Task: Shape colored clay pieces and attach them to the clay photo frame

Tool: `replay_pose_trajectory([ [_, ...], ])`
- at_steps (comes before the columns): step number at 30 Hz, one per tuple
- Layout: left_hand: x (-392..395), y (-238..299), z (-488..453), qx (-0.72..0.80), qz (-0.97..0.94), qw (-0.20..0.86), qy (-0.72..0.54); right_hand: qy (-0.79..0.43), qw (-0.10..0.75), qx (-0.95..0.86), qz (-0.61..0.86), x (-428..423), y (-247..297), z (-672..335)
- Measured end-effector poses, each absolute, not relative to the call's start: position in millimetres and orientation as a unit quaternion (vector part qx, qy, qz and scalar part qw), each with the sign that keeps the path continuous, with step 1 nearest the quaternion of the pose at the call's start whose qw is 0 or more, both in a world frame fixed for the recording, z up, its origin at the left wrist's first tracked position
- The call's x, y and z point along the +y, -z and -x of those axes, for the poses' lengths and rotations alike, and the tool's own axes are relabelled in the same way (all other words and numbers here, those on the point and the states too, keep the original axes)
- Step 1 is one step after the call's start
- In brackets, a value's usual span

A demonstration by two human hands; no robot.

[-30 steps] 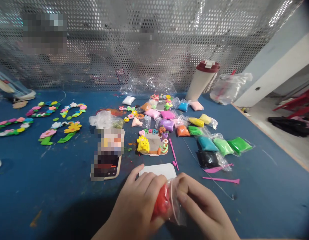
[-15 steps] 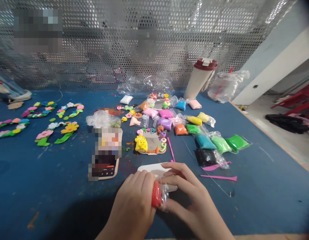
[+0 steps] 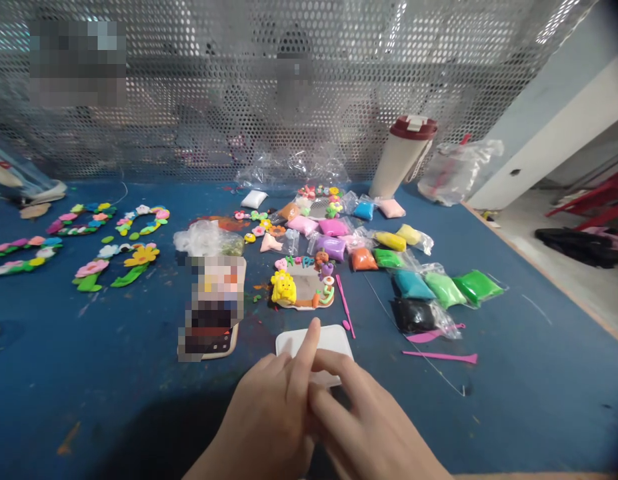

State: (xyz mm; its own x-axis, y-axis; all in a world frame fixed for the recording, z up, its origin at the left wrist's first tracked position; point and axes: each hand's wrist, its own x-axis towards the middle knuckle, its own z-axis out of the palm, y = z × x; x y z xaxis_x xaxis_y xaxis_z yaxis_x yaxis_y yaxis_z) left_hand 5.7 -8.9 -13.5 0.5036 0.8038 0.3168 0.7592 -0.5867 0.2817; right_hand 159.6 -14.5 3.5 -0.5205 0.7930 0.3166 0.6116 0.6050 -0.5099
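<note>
My left hand point(image 3: 276, 403) is curled closed, its index finger stretched up over the near part of a white board point(image 3: 313, 337). Pressed against it from the right is my right hand point(image 3: 363, 403), its fingers bent together at the left hand's fingers. The packet of red clay seen in my left hand a moment ago is now hidden behind the two hands. Whatever the right fingers pinch cannot be made out. Just beyond the white board lies a small decorated frame point(image 3: 303, 287) with a yellow figure, a carrot and coloured letters on it.
A phone point(image 3: 233, 343) lies to the left. Pink modelling tools point(image 3: 441, 358) and several clay packets point(image 3: 413, 283) lie to the right. Farther back stand a tumbler point(image 3: 401, 160) and a bagged cup point(image 3: 451, 177). Flower-covered rings point(image 3: 119, 263) lie far left. Perforated metal point(image 3: 213, 100) closes the back.
My right hand has moved down and in against my left. My left index finger has lifted and straightened. The red clay packet has gone out of sight, and more of the white board shows.
</note>
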Motion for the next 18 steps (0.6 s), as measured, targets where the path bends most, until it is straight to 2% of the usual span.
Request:
replay_pose_trajectory([
  [2,-9.6,13.1,-6.5,0.448,-0.867,0.058,-0.211,-0.171,0.328,-0.833,0.411,-15.1,0.6,-158.2],
  [6,-10.8,8.1,-7.8,0.437,-0.87,0.045,-0.224,-0.073,0.469,-0.799,0.368,-23.0,16.8,-159.4],
  [9,-11.6,3.0,-3.6,0.407,-0.872,0.027,-0.272,-0.074,0.532,-0.725,0.432,-29.2,20.7,-167.4],
  [12,-10.7,-1.8,7.5,0.431,-0.858,0.062,-0.272,-0.202,0.565,-0.609,0.519,-25.9,14.1,-185.0],
  [15,-9.1,-4.7,19.2,0.527,-0.807,0.106,-0.246,-0.336,0.654,-0.418,0.534,-15.9,8.7,-198.8],
  [18,-8.7,-5.4,22.6,0.536,-0.79,0.123,-0.271,-0.473,0.581,-0.385,0.539,-9.5,10.3,-192.8],
])
